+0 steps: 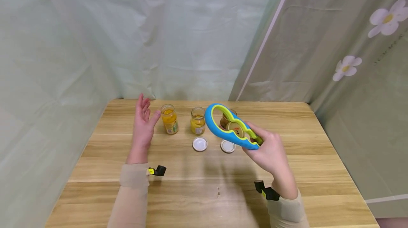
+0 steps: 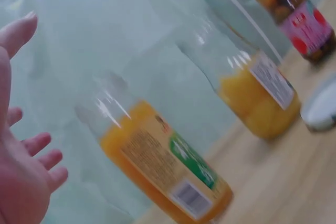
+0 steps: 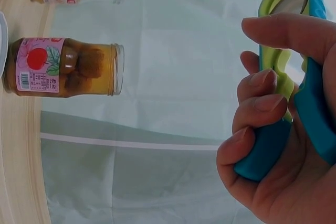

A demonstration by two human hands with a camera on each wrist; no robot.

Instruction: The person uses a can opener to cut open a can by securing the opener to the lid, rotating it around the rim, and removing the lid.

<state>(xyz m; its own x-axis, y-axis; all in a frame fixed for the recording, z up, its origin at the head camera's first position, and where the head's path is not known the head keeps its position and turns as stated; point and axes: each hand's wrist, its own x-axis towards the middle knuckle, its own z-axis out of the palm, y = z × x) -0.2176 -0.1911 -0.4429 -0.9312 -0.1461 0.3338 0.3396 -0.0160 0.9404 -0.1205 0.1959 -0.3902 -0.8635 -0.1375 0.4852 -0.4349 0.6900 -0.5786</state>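
Observation:
My right hand (image 1: 269,148) grips a blue and lime-green jar opener (image 1: 227,136) by its handles, raised above the table. A gold lid (image 1: 236,131) sits between the opener's toothed arms. Behind it stands an uncapped jar of dark round fruit with a pink label (image 3: 39,66), partly hidden in the head view. My left hand (image 1: 142,127) is raised with fingers spread and holds nothing. Just right of it stands an uncapped jar of orange contents (image 1: 170,122). An uncapped jar of yellow fruit (image 1: 198,124) stands in the middle.
Two white-lined lids lie inside-up before the jars, one in the middle (image 1: 199,144) and one further right (image 1: 227,146). Small wet-looking drops (image 1: 218,194) are on the wooden table (image 1: 105,185) near the front. A pale curtain (image 1: 191,36) hangs behind.

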